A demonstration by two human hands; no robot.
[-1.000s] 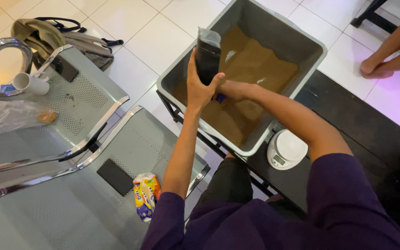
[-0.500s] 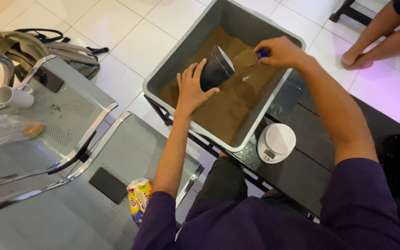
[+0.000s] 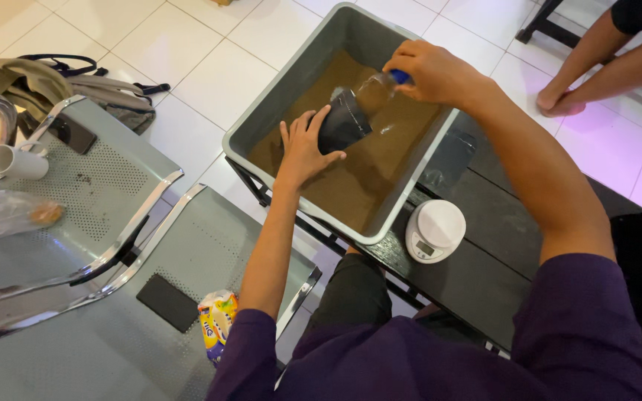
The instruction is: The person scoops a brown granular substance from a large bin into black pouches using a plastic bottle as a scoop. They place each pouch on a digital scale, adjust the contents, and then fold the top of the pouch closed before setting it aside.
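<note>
A large grey tub holds brown powder. My left hand grips a dark pouch, tilted with its mouth toward the upper right, over the powder. My right hand holds a clear scoop with a blue handle right at the pouch's mouth; the scoop is partly hidden by my fingers.
A small white kitchen scale sits on the dark bench beside the tub. Metal seats at left carry a white mug, a dark phone, a snack packet and a plastic bag. A backpack lies on the tiled floor. Another person's legs are at top right.
The pouch went from upright to tilted low over the powder. My right hand moved from beside the pouch out to the right, then brought the scoop to the pouch's mouth.
</note>
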